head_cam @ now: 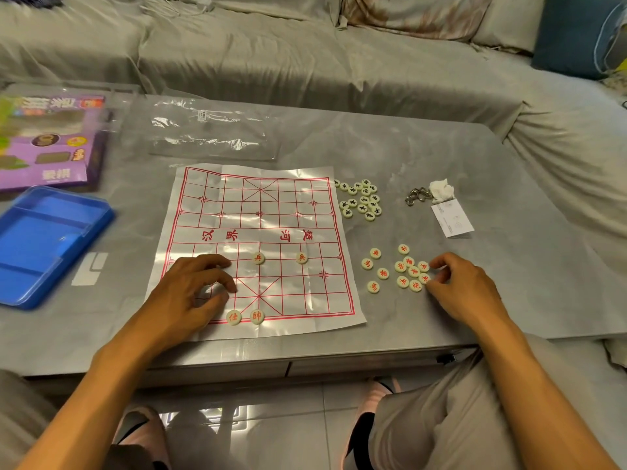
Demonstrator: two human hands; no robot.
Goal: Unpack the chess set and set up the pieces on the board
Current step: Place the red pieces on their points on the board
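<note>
While the board (258,245) lies flat on the table (407,157), its river lettering running left to right, your left hand (190,293) rests curled on its near-left corner, holding nothing visible; right of the board, your right hand (464,286) pinches a red piece (424,278).

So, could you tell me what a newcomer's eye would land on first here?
Probably the shiny board sheet with red lines, mid-table, with four red-lettered pieces on its near half and the left hand resting on it. Next, the loose red pieces right of the board, which the right hand fingers, then the bright blue tray at left.
</note>
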